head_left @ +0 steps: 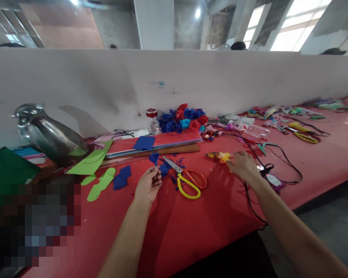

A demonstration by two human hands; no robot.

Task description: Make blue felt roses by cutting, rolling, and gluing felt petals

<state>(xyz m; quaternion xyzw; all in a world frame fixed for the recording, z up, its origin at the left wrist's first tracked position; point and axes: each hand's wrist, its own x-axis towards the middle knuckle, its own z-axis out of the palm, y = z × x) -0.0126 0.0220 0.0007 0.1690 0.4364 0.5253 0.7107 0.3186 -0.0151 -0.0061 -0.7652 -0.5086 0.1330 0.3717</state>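
A small blue paper flower (154, 158) is pinched upright between the fingertips of my left hand (149, 183), near the middle of the red table. Further right, my right hand (243, 166) has its fingers curled at the edge of a yellow glue gun (222, 157); whether it grips the gun is unclear. Between my hands lie scissors (188, 184) with one yellow and one red handle, slightly open. Blue scraps (164, 168) lie around the blades. Blue paper pieces (122, 177) and light green cutouts (101, 185) rest left of my left hand.
A metal jug (53, 135) leans at the left. Paper sheets (174, 141) lie behind my hands, with red and blue paper flowers (184, 119) and a red-lidded jar (152, 120) beyond. Black cable (247, 197) runs around my right hand. Yellow-handled pliers (304, 133) lie farther right.
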